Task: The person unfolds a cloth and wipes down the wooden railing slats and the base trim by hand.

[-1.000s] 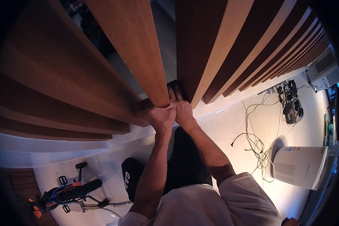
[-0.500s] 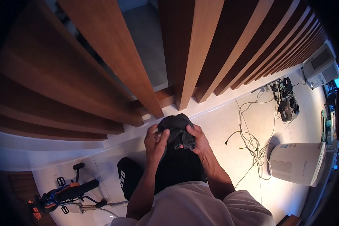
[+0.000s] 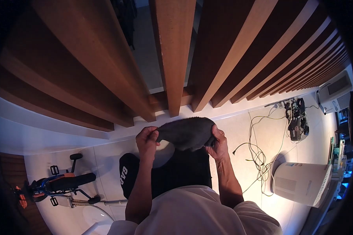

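A dark grey cloth (image 3: 186,133) is stretched sideways between my two hands, above my lap and in front of the wooden slats. My left hand (image 3: 147,140) pinches its narrow left end between thumb and fingers. At the wider right end, my right hand (image 3: 217,143) grips a bunched edge, the thumb on top and the fingers partly hidden behind the fabric. What kind of cloth piece it is, I cannot make out.
Tall wooden slats (image 3: 176,51) rise from a white ledge ahead. Tangled cables (image 3: 259,156) lie on the tiled floor to the right, near a white box-shaped appliance (image 3: 300,182) and a black device (image 3: 297,121). A small bicycle (image 3: 62,182) lies at left.
My hands have moved apart, and the bunched cloth is now spread out between them. The view has shifted slightly, so the slats and floor items appear displaced.
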Demonstrator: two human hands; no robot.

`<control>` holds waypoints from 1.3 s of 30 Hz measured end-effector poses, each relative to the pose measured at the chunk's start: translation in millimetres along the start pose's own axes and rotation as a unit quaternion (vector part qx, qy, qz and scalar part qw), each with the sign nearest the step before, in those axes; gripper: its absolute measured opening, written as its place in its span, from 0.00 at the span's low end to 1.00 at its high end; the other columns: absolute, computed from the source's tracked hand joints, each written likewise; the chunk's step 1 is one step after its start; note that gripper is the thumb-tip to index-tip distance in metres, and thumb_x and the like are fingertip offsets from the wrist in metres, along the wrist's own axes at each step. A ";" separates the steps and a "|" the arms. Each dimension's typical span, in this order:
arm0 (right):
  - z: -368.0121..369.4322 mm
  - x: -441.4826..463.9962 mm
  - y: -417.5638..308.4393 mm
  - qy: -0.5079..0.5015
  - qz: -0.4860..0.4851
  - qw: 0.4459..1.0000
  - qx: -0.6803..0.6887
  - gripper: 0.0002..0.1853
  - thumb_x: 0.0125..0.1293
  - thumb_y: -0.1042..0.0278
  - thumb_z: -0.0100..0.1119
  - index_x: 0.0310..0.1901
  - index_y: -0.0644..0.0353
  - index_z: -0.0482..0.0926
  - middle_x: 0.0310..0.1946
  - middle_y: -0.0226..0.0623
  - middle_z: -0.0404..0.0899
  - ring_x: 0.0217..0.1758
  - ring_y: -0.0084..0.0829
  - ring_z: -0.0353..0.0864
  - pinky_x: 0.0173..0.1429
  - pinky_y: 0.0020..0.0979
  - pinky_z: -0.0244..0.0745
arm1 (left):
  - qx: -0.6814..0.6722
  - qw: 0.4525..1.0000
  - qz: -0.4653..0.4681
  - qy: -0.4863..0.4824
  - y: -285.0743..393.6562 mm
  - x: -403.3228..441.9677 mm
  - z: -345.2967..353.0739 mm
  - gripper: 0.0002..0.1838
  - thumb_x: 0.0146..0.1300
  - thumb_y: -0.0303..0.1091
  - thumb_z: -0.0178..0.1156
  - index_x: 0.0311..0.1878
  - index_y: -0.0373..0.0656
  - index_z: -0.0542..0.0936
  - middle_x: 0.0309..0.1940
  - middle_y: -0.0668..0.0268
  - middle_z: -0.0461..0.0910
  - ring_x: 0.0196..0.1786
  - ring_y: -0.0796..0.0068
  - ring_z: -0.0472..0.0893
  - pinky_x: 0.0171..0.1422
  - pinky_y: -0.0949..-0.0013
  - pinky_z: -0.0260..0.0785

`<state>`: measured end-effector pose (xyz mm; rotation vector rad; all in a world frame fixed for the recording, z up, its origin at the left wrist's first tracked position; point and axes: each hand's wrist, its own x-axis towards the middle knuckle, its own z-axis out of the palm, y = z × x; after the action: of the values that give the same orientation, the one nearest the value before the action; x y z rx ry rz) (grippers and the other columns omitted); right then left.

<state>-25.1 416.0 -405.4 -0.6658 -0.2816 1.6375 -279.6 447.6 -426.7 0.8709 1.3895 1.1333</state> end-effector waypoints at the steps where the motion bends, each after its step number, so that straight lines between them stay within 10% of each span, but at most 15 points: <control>1: -8.8 2.3 0.8 -0.031 0.024 0.998 0.040 0.24 0.75 0.57 0.55 0.55 0.77 0.77 0.52 0.52 0.82 0.54 0.42 0.85 0.62 0.42 0.81 | 0.021 1.000 -0.008 0.016 -4.0 2.7 -4.0 0.11 0.65 0.23 0.60 0.50 0.39 0.79 0.36 0.70 0.82 0.32 0.82 0.78 0.31 0.75 0.74; 8: 9.3 -5.3 27.3 -0.087 0.119 0.987 -0.067 0.21 0.74 0.60 0.57 0.55 0.74 0.78 0.48 0.45 0.84 0.49 0.35 0.86 0.55 0.37 0.83 | 0.234 0.932 0.266 0.071 13.1 -24.1 0.0 0.12 0.68 0.28 0.61 0.53 0.38 0.78 0.43 0.69 0.80 0.46 0.75 0.78 0.58 0.71 0.69; 11: 18.5 -10.1 42.7 -0.155 0.133 0.965 -0.166 0.14 0.70 0.67 0.64 0.50 0.68 0.83 0.40 0.33 0.86 0.42 0.21 0.82 0.46 0.25 0.78 | -0.124 0.943 -0.040 -0.307 29.8 -38.1 -1.8 0.20 0.71 0.38 0.60 0.58 0.34 0.77 0.51 0.66 0.80 0.57 0.76 0.76 0.65 0.71 0.64; 23: 65.5 -0.4 44.4 -0.124 0.116 0.958 -0.231 0.11 0.72 0.67 0.60 0.47 0.67 0.83 0.38 0.31 0.85 0.39 0.21 0.81 0.45 0.24 0.77 | -0.004 0.920 -0.088 -0.381 26.5 -53.3 -44.5 0.20 0.65 0.43 0.67 0.48 0.34 0.80 0.38 0.70 0.82 0.42 0.81 0.77 0.49 0.72 0.69; 28: 54.2 32.9 90.1 -0.128 0.048 0.907 -0.399 0.07 0.71 0.70 0.63 0.43 0.65 0.83 0.34 0.27 0.83 0.33 0.18 0.77 0.41 0.23 0.73 | 0.170 0.927 0.025 -0.332 32.6 -72.0 -70.1 0.16 0.69 0.40 0.65 0.49 0.36 0.82 0.37 0.73 0.81 0.38 0.83 0.76 0.44 0.74 0.69; 34: 98.9 33.3 110.7 -0.082 -0.110 0.818 -0.559 0.09 0.65 0.73 0.67 0.46 0.61 0.82 0.31 0.28 0.82 0.31 0.17 0.77 0.36 0.21 0.72 | -0.283 0.957 0.046 -0.051 5.1 -75.1 -93.7 0.12 0.71 0.32 0.60 0.53 0.36 0.79 0.47 0.69 0.82 0.49 0.80 0.79 0.57 0.72 0.71; 39: 122.9 37.3 128.7 -0.180 -0.051 0.792 -0.582 0.12 0.65 0.77 0.65 0.50 0.64 0.81 0.42 0.35 0.84 0.42 0.23 0.83 0.44 0.24 0.77 | -0.193 0.953 0.191 0.136 -4.0 -35.0 -101.0 0.18 0.71 0.28 0.57 0.61 0.36 0.70 0.46 0.65 0.81 0.50 0.76 0.78 0.59 0.70 0.69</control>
<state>-202.4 450.9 -385.8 -1.1948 -1.6640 1.3381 -373.9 397.2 -425.1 0.7311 1.1782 1.8100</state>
